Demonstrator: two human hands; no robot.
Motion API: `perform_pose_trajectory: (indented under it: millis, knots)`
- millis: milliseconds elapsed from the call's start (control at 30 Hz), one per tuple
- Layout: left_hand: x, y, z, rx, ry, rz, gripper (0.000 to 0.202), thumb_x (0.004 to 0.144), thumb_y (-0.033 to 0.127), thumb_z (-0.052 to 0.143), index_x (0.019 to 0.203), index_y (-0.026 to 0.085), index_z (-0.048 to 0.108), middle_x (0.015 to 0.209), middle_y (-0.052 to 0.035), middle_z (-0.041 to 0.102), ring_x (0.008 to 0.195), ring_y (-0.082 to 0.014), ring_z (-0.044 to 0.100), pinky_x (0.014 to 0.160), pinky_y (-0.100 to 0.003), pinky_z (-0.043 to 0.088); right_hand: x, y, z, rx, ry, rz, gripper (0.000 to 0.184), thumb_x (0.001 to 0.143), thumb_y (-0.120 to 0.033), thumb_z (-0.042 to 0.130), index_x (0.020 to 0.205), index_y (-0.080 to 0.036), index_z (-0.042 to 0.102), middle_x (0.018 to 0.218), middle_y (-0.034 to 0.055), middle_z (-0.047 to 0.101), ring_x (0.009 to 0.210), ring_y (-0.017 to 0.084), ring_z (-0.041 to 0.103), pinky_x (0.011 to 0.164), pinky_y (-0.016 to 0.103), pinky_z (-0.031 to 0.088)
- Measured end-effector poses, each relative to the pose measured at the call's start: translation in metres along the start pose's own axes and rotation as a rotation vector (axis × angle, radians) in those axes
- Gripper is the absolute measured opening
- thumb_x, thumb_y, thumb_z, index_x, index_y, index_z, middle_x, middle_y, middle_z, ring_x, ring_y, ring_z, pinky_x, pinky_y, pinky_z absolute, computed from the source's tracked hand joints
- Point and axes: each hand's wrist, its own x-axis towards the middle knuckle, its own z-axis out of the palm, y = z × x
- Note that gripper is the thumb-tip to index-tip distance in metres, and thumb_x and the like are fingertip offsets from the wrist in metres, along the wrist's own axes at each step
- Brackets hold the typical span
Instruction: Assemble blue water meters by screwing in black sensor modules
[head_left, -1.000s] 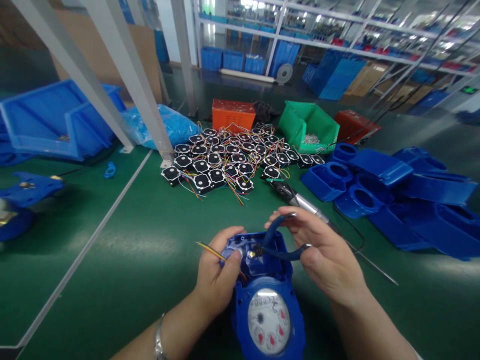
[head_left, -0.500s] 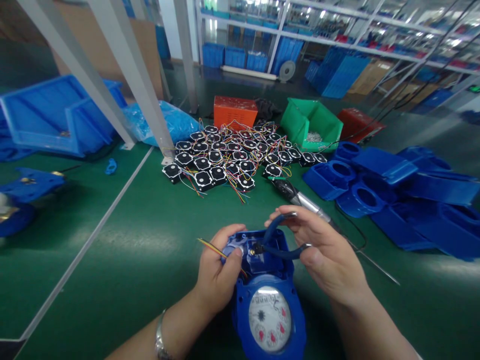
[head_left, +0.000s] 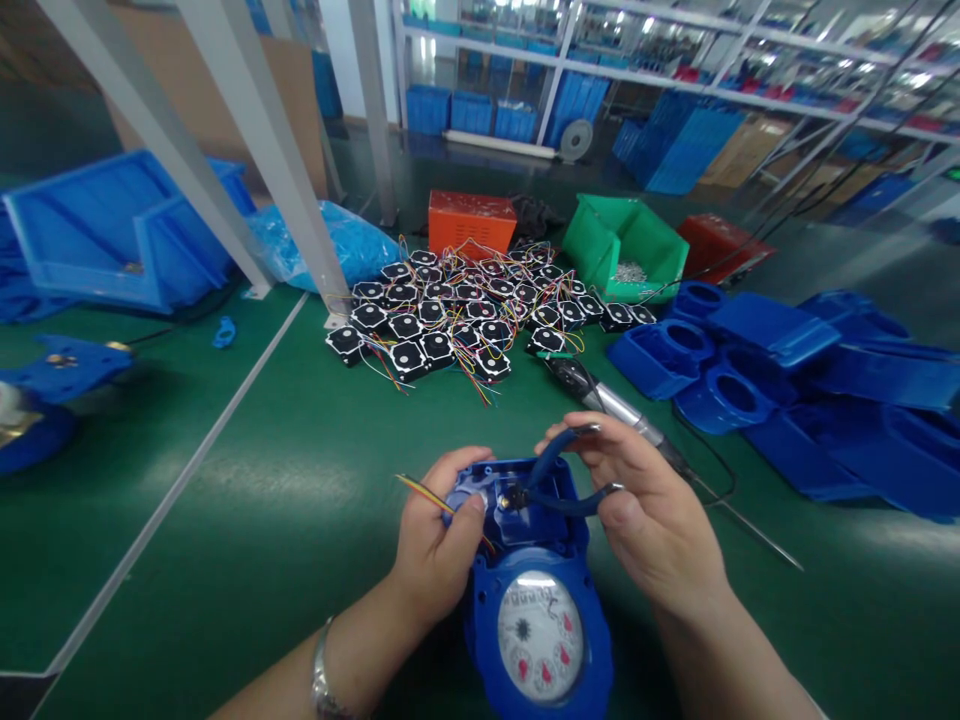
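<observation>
A blue water meter [head_left: 480, 600] with a round white dial [head_left: 540, 625] and red pointers lies in front of me. Above the dial is its open box-like compartment, with a brass-coloured fitting inside. My left hand [head_left: 442, 535] grips the compartment's left side, thumb pressed on a pale part at its edge. Yellow, red and black wires [head_left: 424, 490] stick out by that hand. My right hand [head_left: 649, 500] is closed round the spread blue handles of a pair of pliers [head_left: 559, 455]. The pliers' head is down in the compartment at the brass fitting; its jaw tips are hard to make out.
Several black-and-white modules with coloured wires [head_left: 435, 345] lie ahead. To the right are an electric screwdriver [head_left: 615, 405] and blue housings [head_left: 825, 400]. Behind stand a green bin [head_left: 626, 245] and an orange box [head_left: 471, 222]; grey posts [head_left: 277, 150] rise at left.
The right hand and pliers have shifted very slightly, with the handles about as far apart as before. The left hand and the meter stay in place.
</observation>
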Motion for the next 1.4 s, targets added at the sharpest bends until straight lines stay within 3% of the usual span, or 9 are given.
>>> perform_pose_trajectory:
  millis: [833, 933, 1100, 1167, 1233, 1333, 1400]
  knots:
    - [0.000, 0.002, 0.002, 0.000, 0.013, -0.031, 0.027, 0.079, 0.022, 0.042, 0.104, 0.016, 0.051, 0.100, -0.0058, 0.060, 0.092, -0.0184, 0.055, 0.083, -0.031, 0.041, -0.001, 0.006, 0.002, -0.031, 0.041, -0.002, 0.047, 0.080, -0.050, 0.050, 0.116, -0.022, 0.042, 0.104, 0.0060, 0.049, 0.099, 0.014, 0.050, 0.087, 0.025, 0.043]
    - [0.001, 0.002, 0.002, -0.010, 0.012, -0.049, 0.028, 0.078, 0.022, 0.042, 0.104, 0.016, 0.051, 0.101, -0.0069, 0.060, 0.093, -0.0195, 0.055, 0.084, -0.033, 0.041, -0.001, -0.002, 0.003, 0.014, 0.053, -0.001, 0.046, 0.079, -0.048, 0.053, 0.115, -0.022, 0.044, 0.105, 0.0062, 0.049, 0.099, 0.015, 0.050, 0.086, 0.027, 0.044]
    - [0.001, 0.002, 0.003, -0.020, 0.026, -0.066, 0.029, 0.077, 0.023, 0.043, 0.103, 0.015, 0.052, 0.100, -0.0075, 0.061, 0.092, -0.0203, 0.057, 0.084, -0.034, 0.042, -0.001, -0.040, -0.023, 0.153, 0.297, -0.173, 0.046, 0.072, -0.056, 0.055, 0.105, -0.023, 0.053, 0.101, 0.0052, 0.050, 0.096, 0.020, 0.052, 0.094, 0.038, 0.041]
    - [0.000, 0.002, 0.003, -0.019, 0.038, -0.076, 0.029, 0.076, 0.023, 0.044, 0.103, 0.015, 0.053, 0.100, -0.0075, 0.061, 0.092, -0.0204, 0.057, 0.083, -0.034, 0.043, -0.002, -0.042, -0.041, 0.022, 0.354, -0.168, 0.045, 0.073, -0.056, 0.055, 0.105, -0.024, 0.052, 0.098, 0.0051, 0.051, 0.093, 0.018, 0.053, 0.090, 0.035, 0.044]
    - [0.000, 0.002, 0.003, -0.019, 0.046, -0.091, 0.029, 0.076, 0.023, 0.044, 0.102, 0.015, 0.054, 0.099, -0.0072, 0.062, 0.090, -0.0201, 0.057, 0.082, -0.033, 0.043, -0.003, -0.030, -0.056, -0.319, 0.300, -0.016, 0.043, 0.076, -0.051, 0.054, 0.110, -0.024, 0.049, 0.097, 0.0057, 0.051, 0.088, 0.017, 0.053, 0.080, 0.032, 0.047]
    - [0.000, 0.001, 0.002, -0.019, 0.042, -0.099, 0.030, 0.076, 0.022, 0.044, 0.102, 0.015, 0.054, 0.098, -0.0065, 0.063, 0.089, -0.0194, 0.058, 0.080, -0.032, 0.044, -0.006, 0.004, -0.061, -0.944, 0.106, 0.331, 0.042, 0.078, -0.046, 0.052, 0.110, -0.019, 0.049, 0.099, 0.0078, 0.050, 0.089, 0.020, 0.052, 0.079, 0.037, 0.044]
    - [0.001, 0.000, 0.002, -0.014, 0.039, -0.095, 0.030, 0.075, 0.022, 0.045, 0.102, 0.015, 0.055, 0.098, -0.0067, 0.063, 0.089, -0.0197, 0.058, 0.081, -0.033, 0.044, -0.008, 0.022, -0.056, -1.197, -0.052, 0.479, 0.039, 0.079, -0.043, 0.051, 0.108, -0.016, 0.052, 0.100, 0.0087, 0.049, 0.092, 0.022, 0.051, 0.080, 0.038, 0.043]
